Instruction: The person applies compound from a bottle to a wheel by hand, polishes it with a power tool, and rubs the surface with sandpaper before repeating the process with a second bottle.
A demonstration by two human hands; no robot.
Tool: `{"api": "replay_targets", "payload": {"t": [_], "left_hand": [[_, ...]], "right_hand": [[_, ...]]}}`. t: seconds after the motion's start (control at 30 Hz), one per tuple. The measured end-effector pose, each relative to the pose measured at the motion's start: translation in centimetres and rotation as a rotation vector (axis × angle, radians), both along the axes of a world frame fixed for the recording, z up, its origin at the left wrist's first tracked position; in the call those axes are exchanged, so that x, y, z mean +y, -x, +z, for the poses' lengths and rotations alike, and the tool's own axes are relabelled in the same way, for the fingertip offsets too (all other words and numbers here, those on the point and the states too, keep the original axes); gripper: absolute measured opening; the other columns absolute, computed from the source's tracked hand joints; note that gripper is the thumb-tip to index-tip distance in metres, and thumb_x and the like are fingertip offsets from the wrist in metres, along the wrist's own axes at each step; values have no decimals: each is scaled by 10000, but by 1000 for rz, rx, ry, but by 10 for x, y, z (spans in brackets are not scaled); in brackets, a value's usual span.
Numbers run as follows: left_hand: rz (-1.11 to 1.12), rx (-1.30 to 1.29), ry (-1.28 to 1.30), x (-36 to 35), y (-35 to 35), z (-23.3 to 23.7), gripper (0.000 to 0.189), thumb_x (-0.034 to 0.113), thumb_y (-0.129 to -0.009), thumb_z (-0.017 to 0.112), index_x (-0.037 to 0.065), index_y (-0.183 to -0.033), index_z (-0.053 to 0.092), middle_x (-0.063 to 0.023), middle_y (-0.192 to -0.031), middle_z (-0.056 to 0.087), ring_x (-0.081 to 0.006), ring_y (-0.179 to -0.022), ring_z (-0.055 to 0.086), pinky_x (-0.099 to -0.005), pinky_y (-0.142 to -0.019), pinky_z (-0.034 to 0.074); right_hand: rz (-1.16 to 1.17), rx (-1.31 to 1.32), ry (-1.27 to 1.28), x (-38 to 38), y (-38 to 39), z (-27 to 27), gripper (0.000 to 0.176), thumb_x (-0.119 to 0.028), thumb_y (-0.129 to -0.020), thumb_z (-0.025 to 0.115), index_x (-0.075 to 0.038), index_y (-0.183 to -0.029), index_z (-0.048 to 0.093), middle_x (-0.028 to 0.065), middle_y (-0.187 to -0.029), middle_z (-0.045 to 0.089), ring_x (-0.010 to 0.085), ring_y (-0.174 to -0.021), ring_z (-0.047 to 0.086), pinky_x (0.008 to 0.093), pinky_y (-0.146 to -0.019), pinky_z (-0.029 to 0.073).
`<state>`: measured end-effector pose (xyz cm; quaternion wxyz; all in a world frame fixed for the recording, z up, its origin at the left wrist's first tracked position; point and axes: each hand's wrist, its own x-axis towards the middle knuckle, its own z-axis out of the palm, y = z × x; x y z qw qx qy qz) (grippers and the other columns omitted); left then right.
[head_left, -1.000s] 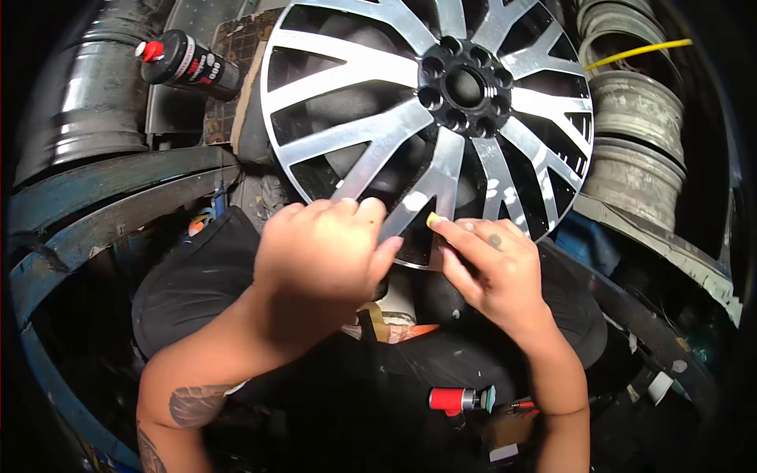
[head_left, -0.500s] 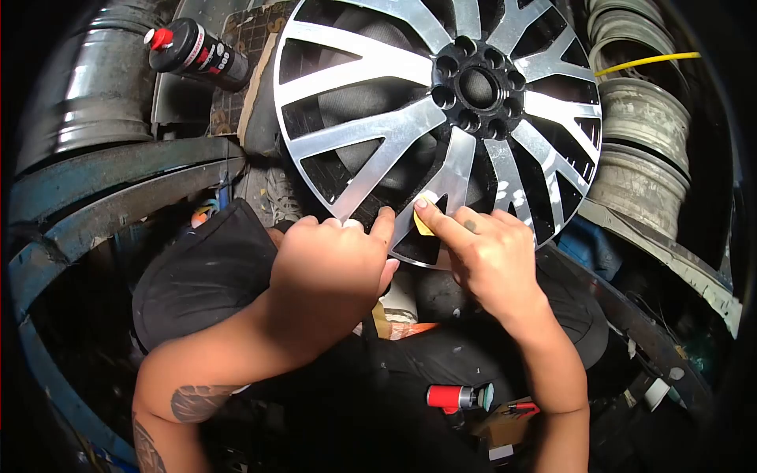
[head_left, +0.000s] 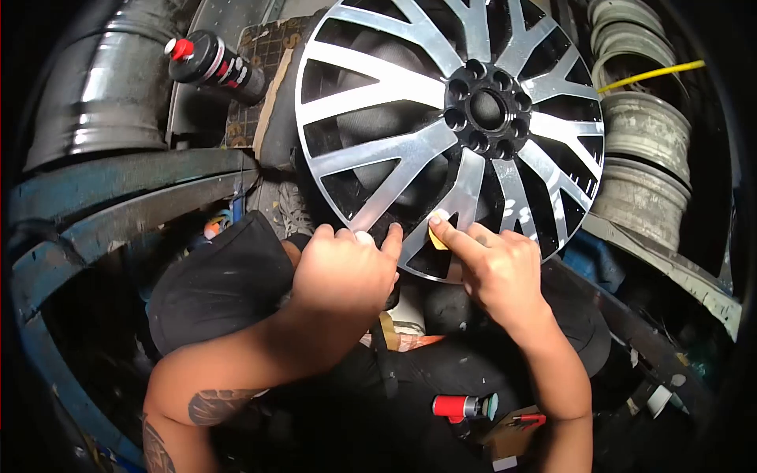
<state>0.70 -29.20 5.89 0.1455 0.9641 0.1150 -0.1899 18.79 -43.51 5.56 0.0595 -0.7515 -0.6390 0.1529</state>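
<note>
A silver and black alloy wheel (head_left: 378, 91) lies face up in front of me. My right hand (head_left: 501, 276) pinches a small yellow pad (head_left: 438, 234) and presses it on a lower spoke near the rim. My left hand (head_left: 347, 268) is curled over the rim at the lower left, its index finger stretched out between two spokes. Something small and whitish shows by its fingertips, too hidden to make out. White smears (head_left: 516, 213) mark a spoke right of the pad.
A black bottle with a red cap (head_left: 217, 69) stands at the upper left. Bare rims are stacked on the left (head_left: 110, 87) and right (head_left: 646, 130). Blue metal beams (head_left: 134, 177) flank my legs. A red polishing tool (head_left: 451, 406) lies low, near a small box (head_left: 509, 433).
The whole view has shifted, so wheel, bottle and hands appear slightly lower and further right. My right hand keeps the yellow pad on the same spoke; my left hand stays at the rim.
</note>
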Motion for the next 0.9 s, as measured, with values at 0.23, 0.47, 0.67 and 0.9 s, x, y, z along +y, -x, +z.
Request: {"api": "replay_targets", "payload": {"t": [0.23,0.47,0.67,0.9], "left_hand": [[-20,-18,12,3,0,-2,590,401,-928,731,69,-1405,625,-53,-822,674,-219,-784,682,-377,-760,501],[43,-151,60,10,-8,-8,418,470,-934,718,92,-1110,746,-88,-703,683,-279,-667,704,-408,-631,526],[255,-160,124,18,-43,-18,485,529,-969,675,80,-803,752,-166,-603,666,-359,-592,703,-452,-539,537],[283,-164,107,25,-55,-18,419,474,-981,674,82,-863,769,-182,-669,701,-374,-641,730,-460,-582,575]], "right_hand": [[-16,35,-44,-7,1,-4,608,-94,-711,737,-164,-1315,721,2,-788,643,186,-622,647,347,-593,461],[-64,76,-270,-12,-13,4,569,-37,-742,727,-158,-1298,744,1,-739,627,205,-582,592,361,-541,440],[-529,781,-482,-14,-27,14,222,50,-883,768,-1,-1098,790,104,-992,772,145,-808,695,278,-733,547],[-707,1271,-270,-9,-19,9,94,-85,-978,728,3,-997,703,50,-1085,678,126,-982,620,294,-922,483]]}}
